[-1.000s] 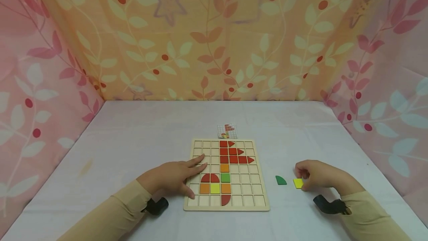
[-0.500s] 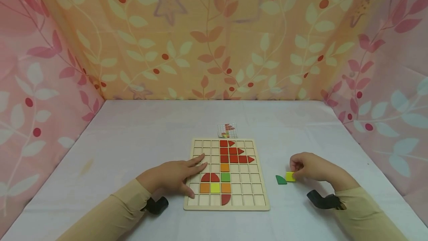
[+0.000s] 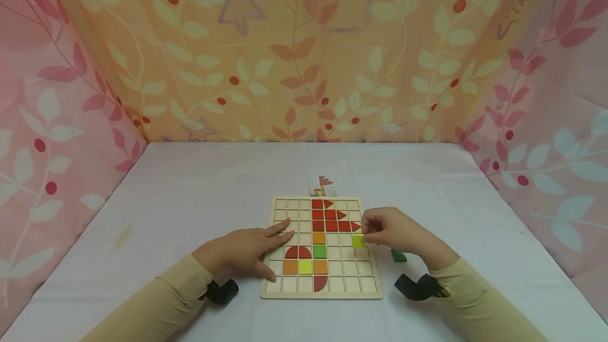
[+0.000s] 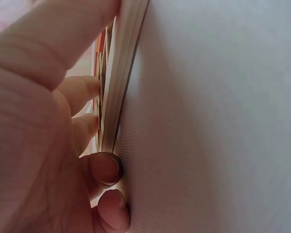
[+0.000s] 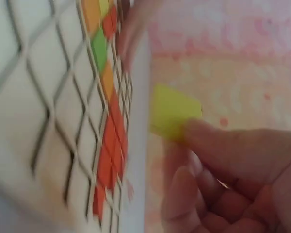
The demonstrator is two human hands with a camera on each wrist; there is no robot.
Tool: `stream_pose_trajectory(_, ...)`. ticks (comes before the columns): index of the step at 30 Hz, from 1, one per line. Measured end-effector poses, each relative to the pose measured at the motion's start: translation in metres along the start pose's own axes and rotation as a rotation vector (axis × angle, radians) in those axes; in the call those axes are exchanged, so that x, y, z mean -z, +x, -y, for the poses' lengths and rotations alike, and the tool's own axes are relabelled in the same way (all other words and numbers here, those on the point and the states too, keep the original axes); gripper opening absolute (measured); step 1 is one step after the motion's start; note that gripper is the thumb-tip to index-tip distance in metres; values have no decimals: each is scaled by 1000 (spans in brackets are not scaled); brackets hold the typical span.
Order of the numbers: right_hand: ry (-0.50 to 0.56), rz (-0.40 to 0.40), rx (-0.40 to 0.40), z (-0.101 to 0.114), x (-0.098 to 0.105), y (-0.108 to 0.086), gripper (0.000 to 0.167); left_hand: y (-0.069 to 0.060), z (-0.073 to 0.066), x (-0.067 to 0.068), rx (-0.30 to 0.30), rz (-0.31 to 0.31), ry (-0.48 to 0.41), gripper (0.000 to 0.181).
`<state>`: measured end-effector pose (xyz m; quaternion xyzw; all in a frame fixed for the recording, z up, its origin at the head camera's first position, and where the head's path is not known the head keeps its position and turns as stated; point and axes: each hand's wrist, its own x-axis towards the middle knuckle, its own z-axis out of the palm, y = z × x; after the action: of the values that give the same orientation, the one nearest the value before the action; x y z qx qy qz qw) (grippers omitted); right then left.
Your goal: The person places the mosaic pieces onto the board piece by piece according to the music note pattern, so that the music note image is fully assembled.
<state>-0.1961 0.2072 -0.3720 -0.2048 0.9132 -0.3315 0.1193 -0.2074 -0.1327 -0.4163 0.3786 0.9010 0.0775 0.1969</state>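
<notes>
My right hand (image 3: 391, 230) pinches a yellow square tile (image 3: 358, 240) between thumb and finger, over the right side of a wooden grid board (image 3: 342, 295). In the right wrist view the yellow tile (image 5: 174, 110) is held apart from the board's surface. My left hand (image 3: 247, 249) rests on the board's left edge with fingers spread; the left wrist view shows some fingertips on the board and others (image 4: 106, 169) on the cloth beside it. Red, orange, green and yellow pieces sit in the grid, including a red quarter circle (image 3: 320, 283) near the bottom.
A green quarter-circle tile (image 3: 398, 255) lies on the white cloth (image 3: 190, 183) right of the board, partly under my right forearm's line. Behind the board lies a small pattern card (image 3: 322, 185) with a printed grid. Patterned curtains (image 3: 304, 51) enclose the table.
My right hand slid the yellow tile left across the cloth toward the green quarter circle, then lifted it and carried it left over the board. The left hand stayed in place.
</notes>
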Motion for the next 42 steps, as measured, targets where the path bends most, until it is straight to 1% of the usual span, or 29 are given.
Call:
stream_pose_trajectory(3, 33, 14, 77, 15, -18, 6, 9, 1, 0, 0, 9, 6, -8, 96)
stream_pose_trajectory(6, 32, 40, 144, 27, -34, 12, 11, 1, 0, 0, 8, 9, -9, 96)
stream_pose_trajectory(9, 18, 73, 182, 36, -48, 16, 9, 1, 0, 1, -3, 6, -4, 96)
stream_pose_trajectory(14, 17, 113, 172, 47, -65, 19, 9, 0, 0, 2, -16, -1, 4, 96)
stream_pose_trajectory(19, 34, 156, 164, 52, -76, 22, 12, 0, 0, 2, -35, -9, 8, 95)
stream_pose_trajectory(21, 47, 169, 141, 54, -80, 22, 13, 0, 0, 2, -41, -13, 12, 95)
stream_pose_trajectory(23, 50, 165, 129, 55, -83, 21, 14, 0, 0, 1, -42, -14, 15, 96)
stream_pose_trajectory(29, 55, 157, 102, 59, -90, 18, 15, -1, -1, 2, -28, -7, 3, 96)
stream_pose_trajectory(34, 28, 159, 94, 62, -92, 16, 15, 0, 0, 1, -12, -2, 3, 96)
stream_pose_trajectory(42, 14, 175, 74, 66, -94, 17, 17, 0, 1, 0, -17, -11, 10, 97)
